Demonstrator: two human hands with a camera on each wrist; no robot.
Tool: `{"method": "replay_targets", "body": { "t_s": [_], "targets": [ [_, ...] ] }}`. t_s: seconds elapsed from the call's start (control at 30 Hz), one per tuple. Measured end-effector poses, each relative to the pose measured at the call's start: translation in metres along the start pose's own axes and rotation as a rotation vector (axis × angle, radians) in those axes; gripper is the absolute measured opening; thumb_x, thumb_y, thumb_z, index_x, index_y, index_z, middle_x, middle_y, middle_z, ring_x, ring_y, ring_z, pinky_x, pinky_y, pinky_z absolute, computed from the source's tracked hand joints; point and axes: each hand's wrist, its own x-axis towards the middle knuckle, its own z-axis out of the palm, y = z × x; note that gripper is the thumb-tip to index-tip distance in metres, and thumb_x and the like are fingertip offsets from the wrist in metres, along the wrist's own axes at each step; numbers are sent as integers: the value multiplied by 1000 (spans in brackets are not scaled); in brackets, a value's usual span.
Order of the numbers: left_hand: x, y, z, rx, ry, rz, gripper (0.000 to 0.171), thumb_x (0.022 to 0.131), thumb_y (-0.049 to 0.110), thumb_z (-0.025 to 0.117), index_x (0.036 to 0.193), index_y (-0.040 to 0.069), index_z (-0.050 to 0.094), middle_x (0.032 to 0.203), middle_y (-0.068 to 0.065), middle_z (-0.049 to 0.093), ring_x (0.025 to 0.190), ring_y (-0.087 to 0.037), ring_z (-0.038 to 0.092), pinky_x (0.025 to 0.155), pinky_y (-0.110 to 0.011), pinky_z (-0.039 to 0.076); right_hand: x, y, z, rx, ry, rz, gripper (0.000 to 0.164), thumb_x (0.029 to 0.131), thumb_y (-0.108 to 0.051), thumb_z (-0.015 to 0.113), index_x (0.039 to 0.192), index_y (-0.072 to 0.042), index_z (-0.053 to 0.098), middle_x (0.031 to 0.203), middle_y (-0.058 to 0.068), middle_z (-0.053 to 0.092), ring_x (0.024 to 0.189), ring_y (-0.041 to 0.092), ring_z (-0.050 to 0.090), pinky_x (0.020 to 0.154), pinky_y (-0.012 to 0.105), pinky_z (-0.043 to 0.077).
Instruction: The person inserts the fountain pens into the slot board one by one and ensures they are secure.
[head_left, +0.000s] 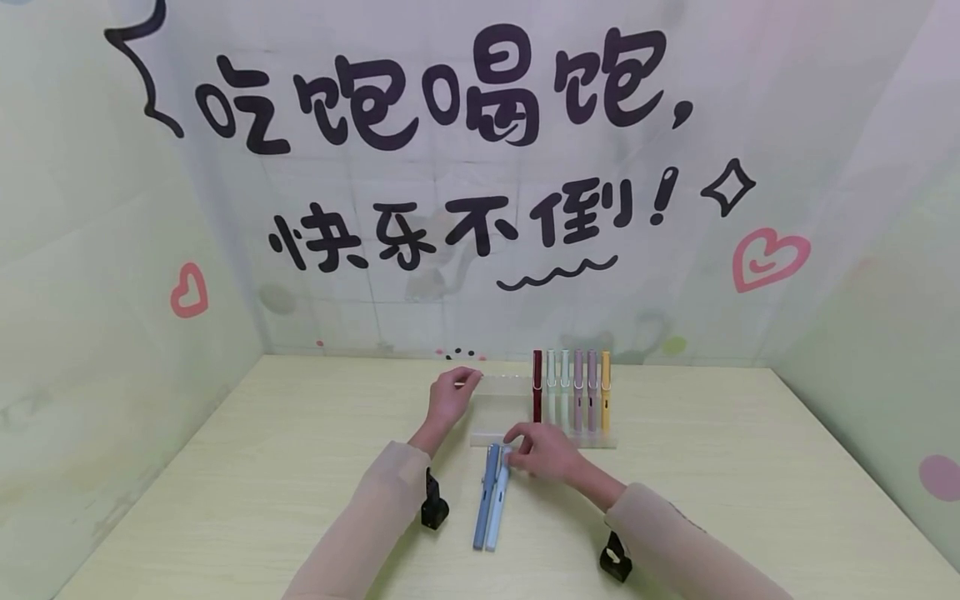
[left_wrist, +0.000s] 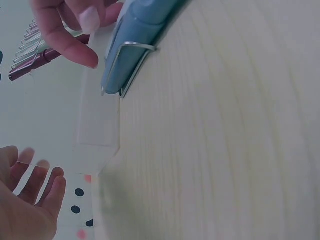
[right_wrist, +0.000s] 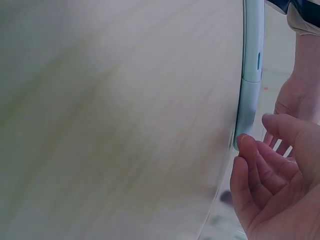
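My left hand (head_left: pixel 452 393) pinches the upper left corner of a clear pen stand (head_left: pixel 501 385); in the left wrist view its fingers show through the see-through panel. In front of the stand, a darker blue pen (head_left: pixel 486 497) and a light blue pen (head_left: pixel 498 504) lie side by side on the table, clip ends toward the stand. My right hand (head_left: pixel 547 452) is at the far end of the light blue pen. Up close in the right wrist view, a bent fingertip (right_wrist: pixel 247 145) meets that pen's end, with the thumb held apart from it.
On the stand's right half, a dark red pen (head_left: pixel 537 387), pale green pens, purple pens (head_left: pixel 578 392) and a yellow pen (head_left: pixel 606 392) stand upright in a row. Behind the light wood table (head_left: pixel 300 467) hangs a printed backdrop (head_left: pixel 420 325), with side walls left and right.
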Motion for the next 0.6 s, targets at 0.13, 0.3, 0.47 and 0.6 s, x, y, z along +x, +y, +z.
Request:
{"method": "replay_targets", "body": {
  "t_s": [0.13, 0.3, 0.47, 0.6],
  "targets": [
    [0, 0, 0, -3, 0, 2, 23, 92, 20, 56, 101, 1, 66, 97, -12, 64, 93, -26, 60, 78, -34, 50, 0, 0, 1, -13, -14, -5, 24, 81, -13, 68, 101, -2, 62, 61, -4, 55, 49, 9, 50, 46, 22, 42],
    [-1, 0, 0, -9, 3, 14, 22, 92, 18, 56, 100, 1, 66, 96, -13, 64, 92, -27, 60, 77, -35, 51, -1, 0, 0, -46, -32, -8, 22, 81, -15, 69, 99, -4, 61, 60, -5, 53, 49, 8, 48, 46, 21, 40],
    [0, -1, 0, -11, 4, 19, 22, 92, 19, 56, 100, 1, 66, 97, -13, 64, 91, -27, 60, 77, -35, 51, -2, 1, -2, -48, -61, -8, 23, 82, -15, 68, 100, -4, 59, 62, -5, 54, 50, 8, 48, 47, 21, 41],
    [0, -1, 0, -7, 2, 17, 23, 91, 20, 56, 100, 1, 65, 97, -13, 64, 92, -27, 60, 77, -35, 51, -2, 2, -1, -38, -87, -35, 26, 83, -14, 66, 106, -3, 60, 64, -5, 55, 50, 8, 49, 48, 21, 42]
  ]
}}
